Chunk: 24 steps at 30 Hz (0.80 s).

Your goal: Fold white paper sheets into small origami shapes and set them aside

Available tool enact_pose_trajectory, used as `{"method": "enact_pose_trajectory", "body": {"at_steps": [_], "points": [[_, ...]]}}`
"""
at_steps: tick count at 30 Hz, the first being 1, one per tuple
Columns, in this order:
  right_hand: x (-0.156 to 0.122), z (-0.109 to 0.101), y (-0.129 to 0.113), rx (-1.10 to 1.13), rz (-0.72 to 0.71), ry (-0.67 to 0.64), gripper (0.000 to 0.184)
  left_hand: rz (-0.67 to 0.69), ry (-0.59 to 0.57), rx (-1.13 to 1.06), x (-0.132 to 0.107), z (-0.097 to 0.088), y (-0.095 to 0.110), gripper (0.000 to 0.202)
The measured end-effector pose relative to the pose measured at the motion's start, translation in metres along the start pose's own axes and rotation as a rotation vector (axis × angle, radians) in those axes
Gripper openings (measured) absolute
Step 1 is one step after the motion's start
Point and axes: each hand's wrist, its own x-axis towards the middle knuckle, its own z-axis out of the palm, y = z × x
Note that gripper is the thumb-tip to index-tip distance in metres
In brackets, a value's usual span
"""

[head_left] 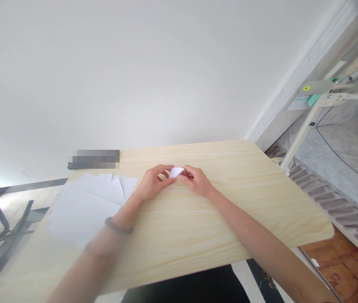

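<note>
Between my two hands is a small piece of folded white paper (175,171), roughly triangular, held just over the middle of the table. My left hand (153,182) grips its left side, the thumb below and the fingers above. On the other side, my right hand (195,180) pinches the right edge between thumb and curled fingers. Some of the paper is hidden behind the fingertips. A dark bracelet circles my left wrist.
White paper sheets (81,206) lie spread at the table's left, partly under my left forearm. Behind them is a dark, blurred-out object (93,160). The wooden table (229,168) meets the white wall. A white metal frame (305,122) and a grey sofa (343,143) stand to the right.
</note>
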Motion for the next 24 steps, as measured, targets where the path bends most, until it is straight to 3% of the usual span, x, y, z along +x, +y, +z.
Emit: {"method": "enact_pose_trajectory", "body": {"at_steps": [10, 16, 24], "points": [[0.0005, 0.0011, 0.0030, -0.064, 0.022, 0.017, 0.015, -0.037, -0.014, -0.085, -0.0008, -0.0015, 0.0030, 0.043], [-0.0001, -0.0017, -0.0012, -0.034, 0.005, -0.044, 0.015, -0.130, -0.009, -0.219, 0.0000, -0.0013, 0.0030, 0.034], [-0.0003, -0.0013, -0.0002, -0.003, -0.018, -0.039, 0.016, -0.133, -0.004, -0.360, 0.0015, -0.0028, 0.0014, 0.029]]}}
